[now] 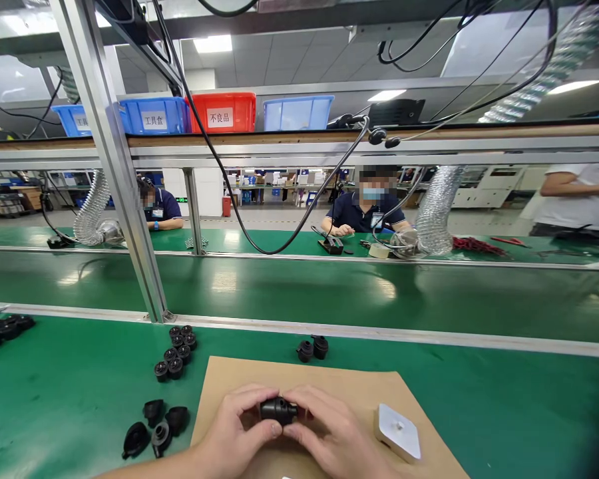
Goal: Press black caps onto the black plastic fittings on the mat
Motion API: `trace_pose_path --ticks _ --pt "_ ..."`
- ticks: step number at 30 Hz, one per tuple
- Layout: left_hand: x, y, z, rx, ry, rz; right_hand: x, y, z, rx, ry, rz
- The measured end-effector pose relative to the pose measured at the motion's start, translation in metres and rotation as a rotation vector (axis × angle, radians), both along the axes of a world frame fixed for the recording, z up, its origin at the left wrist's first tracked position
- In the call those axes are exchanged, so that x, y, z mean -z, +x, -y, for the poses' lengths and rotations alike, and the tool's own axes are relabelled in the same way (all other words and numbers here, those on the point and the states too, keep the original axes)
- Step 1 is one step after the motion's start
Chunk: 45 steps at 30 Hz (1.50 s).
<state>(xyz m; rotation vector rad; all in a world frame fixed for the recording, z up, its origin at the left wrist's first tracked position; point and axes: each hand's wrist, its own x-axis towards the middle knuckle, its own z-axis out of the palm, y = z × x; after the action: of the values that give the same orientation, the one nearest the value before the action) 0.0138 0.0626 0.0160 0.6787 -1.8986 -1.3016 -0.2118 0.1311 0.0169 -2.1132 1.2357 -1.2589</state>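
While the left hand (242, 426) and right hand (327, 422) pinch the black part (278, 410) at opposite ends above the cardboard (349, 377), keep thumbs level — any twist or push should run along its axis, not sideways.

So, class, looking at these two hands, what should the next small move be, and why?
Perhaps a gentle inward press along the black part: the left hand holds one end and the right hand the other, so both could push evenly over the brown sheet.
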Motion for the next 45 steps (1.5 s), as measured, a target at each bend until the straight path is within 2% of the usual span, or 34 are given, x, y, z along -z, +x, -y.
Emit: trace_pose_path --ticks 6,12,15,22,27,30,35,39,42,45 --pt "-0.002 0.001 -0.004 -0.004 0.027 -0.010 0.000 -0.005 -0.002 0.023 -0.116 -0.113" --pt "0.008 0.003 -0.001 -0.012 0.050 -0.017 -0.009 -0.008 -0.003 -0.002 -0.336 -0.389" --pt "0.008 0.002 -0.001 -0.004 0.029 -0.005 -0.010 -0.006 -0.003 -0.011 -0.268 -0.353" --pt "-0.004 0.001 -0.003 0.010 0.005 -0.018 -0.007 -0.004 -0.007 0.006 -0.058 -0.186" --pt "-0.001 0.002 -0.005 -0.005 -0.005 0.051 -0.009 0.000 -0.010 0.103 0.129 -0.261" --pt "0.002 0.002 -0.004 -0.036 0.050 0.064 -0.014 -0.003 -0.011 0.106 0.193 -0.199" --pt "0.002 0.001 -0.001 0.001 0.178 -0.031 -0.018 -0.013 -0.012 0.046 0.123 -0.091" --pt "0.003 0.004 -0.002 -0.005 0.045 0.015 -0.008 -0.008 -0.007 -0.022 0.047 -0.095" --pt "0.007 0.006 -0.001 -0.022 -0.023 -0.017 -0.001 -0.003 -0.005 0.025 0.075 -0.034" --pt "0.013 0.005 0.002 -0.036 0.058 -0.054 0.002 -0.004 -0.004 0.079 0.097 0.001"
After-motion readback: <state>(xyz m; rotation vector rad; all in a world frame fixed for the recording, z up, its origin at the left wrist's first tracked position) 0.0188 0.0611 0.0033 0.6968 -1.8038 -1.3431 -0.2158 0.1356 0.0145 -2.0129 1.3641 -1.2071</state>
